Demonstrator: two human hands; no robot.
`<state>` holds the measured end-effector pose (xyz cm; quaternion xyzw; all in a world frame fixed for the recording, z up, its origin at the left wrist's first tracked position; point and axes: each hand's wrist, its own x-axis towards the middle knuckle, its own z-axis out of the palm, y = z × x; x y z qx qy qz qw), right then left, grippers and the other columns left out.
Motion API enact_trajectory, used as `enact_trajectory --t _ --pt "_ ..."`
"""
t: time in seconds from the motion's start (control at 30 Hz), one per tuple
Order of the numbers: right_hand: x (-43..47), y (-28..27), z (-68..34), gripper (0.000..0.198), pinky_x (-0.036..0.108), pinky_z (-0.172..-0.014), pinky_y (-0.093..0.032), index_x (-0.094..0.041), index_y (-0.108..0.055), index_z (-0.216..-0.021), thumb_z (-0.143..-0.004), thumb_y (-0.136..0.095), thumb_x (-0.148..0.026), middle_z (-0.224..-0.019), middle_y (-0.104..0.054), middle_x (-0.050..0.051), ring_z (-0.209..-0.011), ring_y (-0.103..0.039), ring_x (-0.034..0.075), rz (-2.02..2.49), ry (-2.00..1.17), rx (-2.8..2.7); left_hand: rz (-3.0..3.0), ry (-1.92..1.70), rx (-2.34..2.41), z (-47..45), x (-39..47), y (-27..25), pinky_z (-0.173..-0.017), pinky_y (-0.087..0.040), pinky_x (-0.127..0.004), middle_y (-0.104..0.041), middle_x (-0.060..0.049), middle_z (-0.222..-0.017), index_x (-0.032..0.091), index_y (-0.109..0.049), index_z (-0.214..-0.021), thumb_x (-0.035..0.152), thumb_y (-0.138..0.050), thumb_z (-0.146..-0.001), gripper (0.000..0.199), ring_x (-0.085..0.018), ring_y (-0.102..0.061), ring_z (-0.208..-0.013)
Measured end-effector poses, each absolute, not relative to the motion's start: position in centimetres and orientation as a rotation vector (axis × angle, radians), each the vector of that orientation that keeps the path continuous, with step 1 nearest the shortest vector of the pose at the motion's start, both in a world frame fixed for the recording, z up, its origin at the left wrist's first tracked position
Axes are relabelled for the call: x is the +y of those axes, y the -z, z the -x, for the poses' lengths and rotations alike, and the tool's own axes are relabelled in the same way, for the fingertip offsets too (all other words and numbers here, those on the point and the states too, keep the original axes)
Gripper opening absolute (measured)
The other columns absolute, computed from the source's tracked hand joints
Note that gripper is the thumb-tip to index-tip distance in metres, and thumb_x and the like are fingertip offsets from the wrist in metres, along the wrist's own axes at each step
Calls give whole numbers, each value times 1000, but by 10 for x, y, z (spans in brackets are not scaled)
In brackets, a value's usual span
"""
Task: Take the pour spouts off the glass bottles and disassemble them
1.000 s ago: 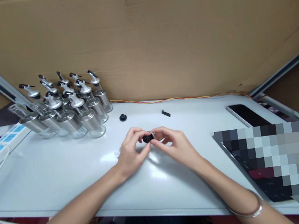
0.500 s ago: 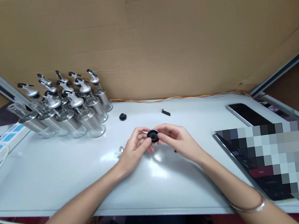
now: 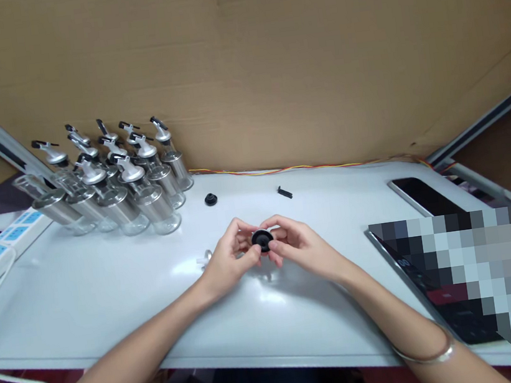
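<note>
Between my two hands is a round black disc-shaped part [image 3: 262, 239] with a raised rim and a thin pale edge, its dark face turned up toward me. My left hand [image 3: 229, 254] grips its left side, thumb on the near rim and fingers behind. On the other side, my right hand [image 3: 300, 245] pinches it the same way. What the fingers cover underneath is hidden. Partly behind my left hand lies a small pale and silvery piece [image 3: 206, 259]. Farther back on the table are a black stopper [image 3: 211, 199] and a narrow black lever piece [image 3: 285, 192].
Several glass bottles with steel sleeves and silver pourer tops [image 3: 158, 207] stand at the back left. A white power strip [image 3: 2, 250] runs along the left edge. At the right lie a phone [image 3: 426, 197] and a partly blurred dark device [image 3: 417, 277]. Cardboard [image 3: 295, 60] backs the table.
The black disc has come slightly nearer to me and tilted a little, a pale edge showing at its top. Both hands still grip it, with fingers slightly shifted.
</note>
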<state>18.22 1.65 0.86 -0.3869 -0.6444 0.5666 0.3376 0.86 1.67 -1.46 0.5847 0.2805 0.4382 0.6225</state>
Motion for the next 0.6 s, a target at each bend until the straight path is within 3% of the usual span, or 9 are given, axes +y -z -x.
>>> enact_trajectory --t 0.17,0.4,0.6 --pt "16 -6 -182 25 26 -58 -40 -18 -50 -95 -80 -58 -37 -63 -53 -3 -55 -49 11 983 -1500 -1709 -1395 -961 679 -7 15 12 -63 -41 -25 -61 -2 -77 19 -39 -87 43 -62 -79 35 -12 -57 -65" --pt "13 -11 -179 22 25 -58 -34 -19 -48 -92 -76 -55 -32 -68 -54 -1 -61 -45 12 1030 -1427 -1786 -1568 -942 808 -4 14 7 -67 -39 -24 -50 0 -81 19 -40 -83 29 -58 -76 22 -12 -50 -73" --pt "9 -17 -176 17 24 -58 -32 -20 -42 -84 -71 -52 -27 -67 -54 -2 -61 -43 12 1046 -1384 -1833 -1635 -908 804 -3 13 6 -71 -39 -27 -49 1 -81 19 -41 -84 24 -54 -74 17 -14 -51 -76"
